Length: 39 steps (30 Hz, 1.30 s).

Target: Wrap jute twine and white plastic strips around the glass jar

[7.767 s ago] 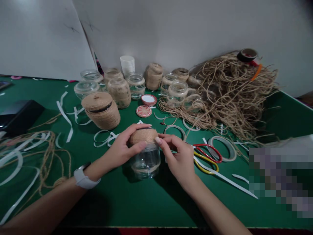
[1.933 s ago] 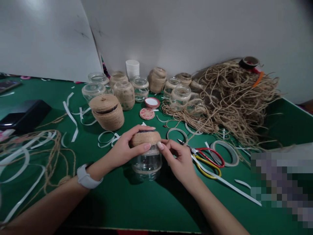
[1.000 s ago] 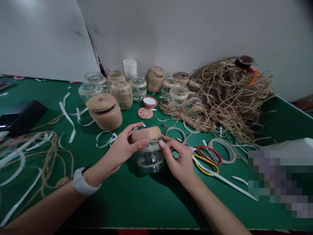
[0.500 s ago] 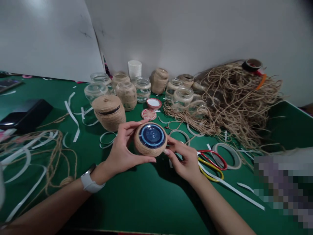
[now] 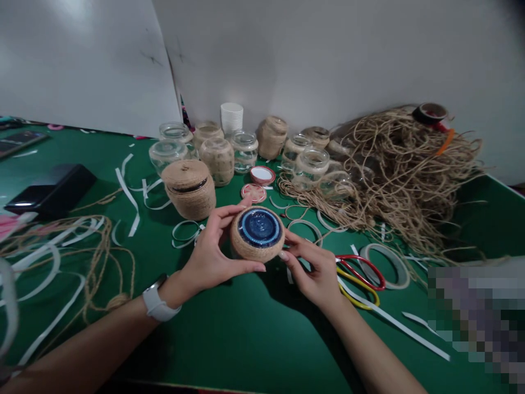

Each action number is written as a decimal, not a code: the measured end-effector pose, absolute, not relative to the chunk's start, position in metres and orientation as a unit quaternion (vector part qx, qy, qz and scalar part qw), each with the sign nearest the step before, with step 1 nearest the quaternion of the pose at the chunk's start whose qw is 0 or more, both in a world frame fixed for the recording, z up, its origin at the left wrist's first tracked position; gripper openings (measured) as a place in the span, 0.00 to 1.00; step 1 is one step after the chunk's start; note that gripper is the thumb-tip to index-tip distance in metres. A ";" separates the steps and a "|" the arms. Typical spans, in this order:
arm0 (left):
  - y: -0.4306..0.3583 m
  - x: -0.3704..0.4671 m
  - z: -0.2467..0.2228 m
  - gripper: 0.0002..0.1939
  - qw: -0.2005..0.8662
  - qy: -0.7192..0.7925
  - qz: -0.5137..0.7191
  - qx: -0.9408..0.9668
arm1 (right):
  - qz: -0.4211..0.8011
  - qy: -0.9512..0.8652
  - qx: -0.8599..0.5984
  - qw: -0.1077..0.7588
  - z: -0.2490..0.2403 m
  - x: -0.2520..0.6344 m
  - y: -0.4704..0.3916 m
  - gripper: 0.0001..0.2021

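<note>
Smack in the middle of the frame there's the twine-rimmed jar (image 5: pixel 261 224), its blue lid top facing up toward the camera. Looks like the long axis is tipped at the lens, so it's super foreshortened and the lid hides pretty much all the glass body. Left hand (image 5: pixel 209 253) has thumb and fingers spread around the rim, gripping it. Right hand (image 5: pixel 314 269) has thumb and index tips close together at the rim's right side; can't tell if they're pinching anything. Scissors (image 5: pixel 361 272) sit right of centre, blades hidden. Lower right's pixelated, no clue there.
</note>
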<state>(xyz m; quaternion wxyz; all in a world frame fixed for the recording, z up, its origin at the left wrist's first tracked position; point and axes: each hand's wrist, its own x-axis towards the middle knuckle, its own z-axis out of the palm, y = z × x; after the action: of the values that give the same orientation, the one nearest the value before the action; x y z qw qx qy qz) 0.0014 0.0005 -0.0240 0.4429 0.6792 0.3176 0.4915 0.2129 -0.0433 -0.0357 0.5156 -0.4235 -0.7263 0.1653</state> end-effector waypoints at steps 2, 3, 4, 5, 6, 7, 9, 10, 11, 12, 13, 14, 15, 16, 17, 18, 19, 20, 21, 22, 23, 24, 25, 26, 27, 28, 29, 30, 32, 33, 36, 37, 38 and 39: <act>0.001 0.002 -0.025 0.45 0.441 0.316 0.497 0.677 | 0.171 -0.722 -0.424 0.519 -0.036 0.213 -0.043 0.08; 0.001 0.002 -0.025 0.45 0.440 0.315 0.500 0.676 | 0.174 -0.720 -0.424 0.521 -0.036 0.213 -0.043 0.08; 0.001 0.003 -0.025 0.44 0.438 0.313 0.502 0.676 | 0.177 -0.718 -0.425 0.522 -0.036 0.213 -0.043 0.07; 0.001 0.003 -0.025 0.43 0.436 0.308 0.506 0.678 | 0.179 -0.717 -0.426 0.522 -0.036 0.213 -0.043 0.08; 0.000 0.004 -0.025 0.42 0.435 0.300 0.508 0.680 | 0.179 -0.716 -0.427 0.522 -0.036 0.213 -0.042 0.08; 0.000 0.004 -0.026 0.41 0.435 0.291 0.510 0.682 | 0.179 -0.716 -0.428 0.522 -0.035 0.212 -0.042 0.08; 0.000 0.004 -0.026 0.40 0.435 0.279 0.511 0.687 | 0.176 -0.717 -0.428 0.522 -0.035 0.212 -0.042 0.09; 0.001 0.003 -0.027 0.40 0.434 0.278 0.508 0.690 | 0.175 -0.716 -0.428 0.523 -0.034 0.212 -0.042 0.09; 0.002 0.001 -0.026 0.42 0.434 0.282 0.501 0.694 | 0.174 -0.716 -0.428 0.523 -0.034 0.211 -0.042 0.09; 0.003 -0.001 -0.025 0.46 0.434 0.285 0.489 0.701 | 0.174 -0.716 -0.427 0.524 -0.034 0.211 -0.042 0.09; 0.005 -0.004 -0.023 0.49 0.437 0.287 0.475 0.708 | 0.174 -0.716 -0.427 0.524 -0.034 0.210 -0.042 0.09; 0.007 -0.007 -0.018 0.53 0.445 0.282 0.456 0.717 | 0.175 -0.716 -0.427 0.524 -0.034 0.210 -0.042 0.09; 0.010 -0.011 -0.012 0.53 0.452 0.274 0.443 0.724 | 0.175 -0.716 -0.427 0.523 -0.034 0.209 -0.042 0.10; 0.012 -0.015 -0.005 0.49 0.463 0.269 0.432 0.726 | 0.175 -0.717 -0.428 0.521 -0.034 0.209 -0.042 0.10; 0.015 -0.019 0.005 0.40 0.459 0.287 0.416 0.731 | 0.175 -0.718 -0.429 0.519 -0.035 0.209 -0.042 0.10; 0.018 -0.022 0.015 0.33 0.431 0.326 0.402 0.739 | 0.174 -0.719 -0.430 0.518 -0.034 0.209 -0.042 0.10; 0.020 -0.025 0.026 0.26 0.383 0.373 0.392 0.748 | 0.173 -0.719 -0.430 0.517 -0.034 0.209 -0.042 0.10; 0.022 -0.027 0.036 0.20 0.330 0.422 0.370 0.759 | 0.172 -0.720 -0.431 0.516 -0.034 0.209 -0.042 0.10; 0.024 -0.029 0.045 0.17 0.270 0.443 0.342 0.783 | 0.172 -0.721 -0.430 0.516 -0.034 0.209 -0.042 0.10; 0.026 -0.029 0.052 0.16 0.212 0.447 0.304 0.814 | 0.172 -0.722 -0.430 0.515 -0.034 0.209 -0.042 0.10; 0.027 -0.029 0.057 0.16 0.155 0.442 0.266 0.842 | 0.172 -0.723 -0.430 0.514 -0.033 0.209 -0.042 0.10; 0.029 -0.028 0.061 0.16 0.113 0.438 0.227 0.862 | 0.171 -0.723 -0.429 0.513 -0.033 0.209 -0.042 0.10; 0.030 -0.027 0.062 0.16 0.081 0.424 0.198 0.880 | 0.171 -0.724 -0.429 0.513 -0.033 0.209 -0.042 0.10; 0.031 -0.026 0.062 0.16 0.058 0.400 0.175 0.898 | 0.170 -0.723 -0.429 0.513 -0.033 0.209 -0.042 0.10; 0.032 -0.024 0.061 0.16 0.042 0.380 0.160 0.910 | 0.170 -0.723 -0.429 0.514 -0.033 0.209 -0.041 0.10; 0.034 -0.023 0.061 0.17 0.031 0.362 0.148 0.920 | 0.171 -0.723 -0.429 0.515 -0.033 0.209 -0.041 0.10; 0.035 -0.022 0.060 0.17 0.027 0.349 0.140 0.926 | 0.173 -0.722 -0.428 0.516 -0.033 0.208 -0.041 0.10; 0.037 -0.020 0.060 0.17 0.028 0.340 0.136 0.930 | 0.175 -0.722 -0.427 0.516 -0.033 0.208 -0.041 0.10; 0.040 -0.019 0.061 0.17 0.050 0.330 0.137 0.933 | 0.179 -0.722 -0.425 0.516 -0.032 0.208 -0.041 0.10; 0.042 -0.018 0.062 0.16 0.070 0.328 0.142 0.931 | 0.180 -0.722 -0.425 0.516 -0.032 0.208 -0.041 0.10; 0.048 -0.018 0.064 0.15 0.151 0.342 0.164 0.913 | 0.180 -0.721 -0.426 0.516 -0.032 0.207 -0.041 0.10; 0.049 -0.019 0.064 0.15 0.179 0.349 0.170 0.904 | 0.180 -0.720 -0.426 0.518 -0.032 0.207 -0.041 0.11; 0.050 -0.020 0.063 0.16 0.206 0.355 0.176 0.895 | 0.180 -0.719 -0.425 0.520 -0.033 0.207 -0.041 0.11; 0.051 -0.021 0.061 0.16 0.230 0.359 0.181 0.886 | 0.181 -0.718 -0.423 0.522 -0.033 0.207 -0.040 0.11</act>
<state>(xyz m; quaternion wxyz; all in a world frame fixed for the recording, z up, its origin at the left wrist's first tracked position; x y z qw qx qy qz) -0.0209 0.0510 0.0607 0.2301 0.8859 0.3595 0.1814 0.2067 -0.0405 -0.0327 0.5217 -0.4233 -0.7181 0.1814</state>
